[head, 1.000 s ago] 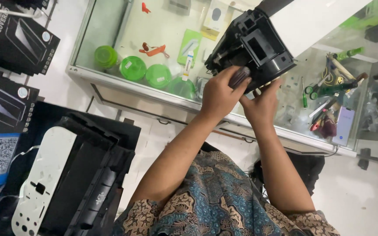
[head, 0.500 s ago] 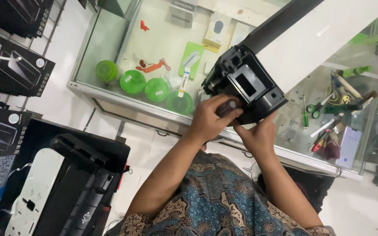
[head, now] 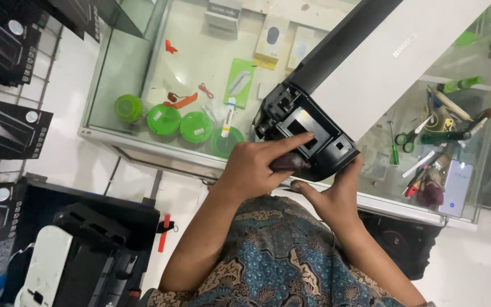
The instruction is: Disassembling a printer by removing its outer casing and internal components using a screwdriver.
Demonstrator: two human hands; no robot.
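The black-and-white printer (head: pixel 365 85) now sits closer and larger than a second ago, tipped over the glass tabletop (head: pixel 143 145). Left hand (head: pixel 257 165) grips its black end (index finger extended); right hand (head: pixel 336 196) props it underneath.

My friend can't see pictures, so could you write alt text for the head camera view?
Two bare hands, left hand and right hand, grip the black end of a long black-and-white printer held over a glass display counter holding green round containers, scissors and small tools.
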